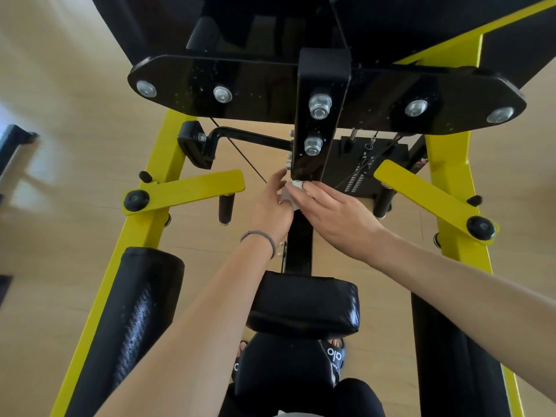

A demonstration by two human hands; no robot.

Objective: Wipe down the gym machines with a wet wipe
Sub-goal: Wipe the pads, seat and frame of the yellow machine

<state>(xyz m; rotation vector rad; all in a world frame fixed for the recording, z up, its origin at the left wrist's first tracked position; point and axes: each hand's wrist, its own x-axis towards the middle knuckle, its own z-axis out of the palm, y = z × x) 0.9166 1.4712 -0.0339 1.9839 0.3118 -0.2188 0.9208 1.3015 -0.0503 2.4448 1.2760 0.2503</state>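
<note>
Head view, looking down a yellow-and-black steel gym machine [156, 164] standing on pale wooden flooring [75, 94].

Hands, two. Left hand [272, 206] reaches to the black upright centre post [320, 121], fingers fairly straight and touching one small crumpled white wet wipe [290, 195]; whether it pinches the wipe is hard to tell, as the right hand covers part of it. Right hand [337, 215] lies palm-down over the wipe, fingers extended and pressing it against the lower end of the post. One grey hair-tie band [260, 237] circles the left wrist.

Wipe, one: between the two hands, at the base of the centre post, just above the black lower rail [299, 245].

Machine parts counted:
- One glossy black cross plate [255, 82] with four silver bolt heads, two to each side of the post; droplets or specks show on its surface.
- Two large silver nuts on the centre post, one above the other.
- Two yellow flat lever arms [192, 188], one each side, each with a round black cap.
- Two yellow slanted frame rails.
- One small black padded cushion [304, 305] below the hands.
- One long black padded roll [132, 320] at the left.

Two black slide sandals [335, 356] show at the bottom.
</note>
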